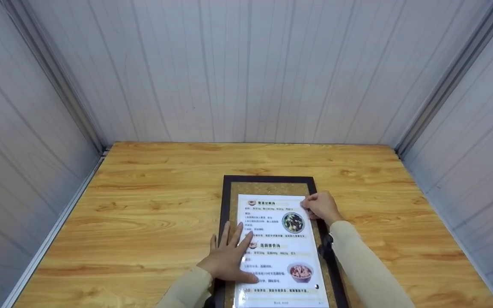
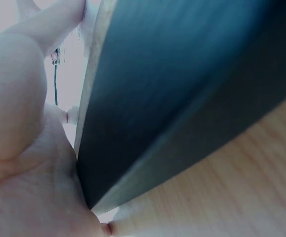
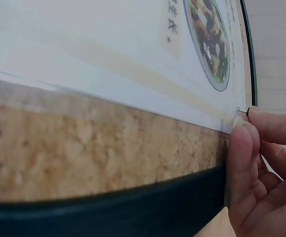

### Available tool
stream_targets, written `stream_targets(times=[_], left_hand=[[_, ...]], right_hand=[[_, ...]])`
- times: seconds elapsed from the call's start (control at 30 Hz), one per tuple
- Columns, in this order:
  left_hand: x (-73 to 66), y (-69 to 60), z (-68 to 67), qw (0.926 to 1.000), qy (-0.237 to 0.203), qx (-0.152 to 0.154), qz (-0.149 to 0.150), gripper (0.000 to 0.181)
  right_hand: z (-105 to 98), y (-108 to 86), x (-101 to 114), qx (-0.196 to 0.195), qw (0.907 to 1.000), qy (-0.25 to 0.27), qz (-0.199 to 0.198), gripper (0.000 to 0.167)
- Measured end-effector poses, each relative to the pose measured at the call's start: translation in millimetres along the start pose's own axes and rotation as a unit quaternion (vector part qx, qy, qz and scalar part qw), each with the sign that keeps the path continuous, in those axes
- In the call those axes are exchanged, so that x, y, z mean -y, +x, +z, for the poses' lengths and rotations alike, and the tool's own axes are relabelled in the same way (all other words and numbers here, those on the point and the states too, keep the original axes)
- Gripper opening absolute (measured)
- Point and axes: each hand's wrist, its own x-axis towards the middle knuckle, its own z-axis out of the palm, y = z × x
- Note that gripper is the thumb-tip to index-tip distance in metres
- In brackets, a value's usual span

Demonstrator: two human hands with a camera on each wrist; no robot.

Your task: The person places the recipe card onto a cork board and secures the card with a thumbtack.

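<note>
A laminated recipe sheet (image 1: 272, 261) with printed text and two dish pictures lies on a cork board (image 1: 270, 188) in a dark frame (image 1: 226, 201). My left hand (image 1: 229, 259) rests with fingers spread on the sheet's left side; its heel lies over the frame's left edge. At the sheet's upper right corner is my right hand (image 1: 320, 207), whose thumb and finger pinch a small black-headed thumbtack (image 3: 247, 112). In the right wrist view, the tack's needle points at the sheet near its corner. Another dark tack (image 1: 316, 286) sits at the sheet's lower right.
The board lies on a wood-grain table (image 1: 152, 205), towards its near edge. Pale panel walls (image 1: 246, 77) close off the back and both sides. In the left wrist view, the dark frame (image 2: 148, 98) fills much of the picture.
</note>
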Motion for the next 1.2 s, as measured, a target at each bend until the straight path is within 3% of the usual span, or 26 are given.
stream_targets(times=[0.53,1.2], left_hand=[[-1.2,1.3,0.6,1.0000,-0.006,-0.003,0.004,0.116],[1.4,1.5,-2.0,0.9999,-0.008,-0.001,0.007,0.116]], right_hand=[[1,-4.6,10,-0.008,0.9990,-0.043,0.011,0.009],[7,-4.0,21,-0.027,0.9908,-0.132,0.010,0.007]])
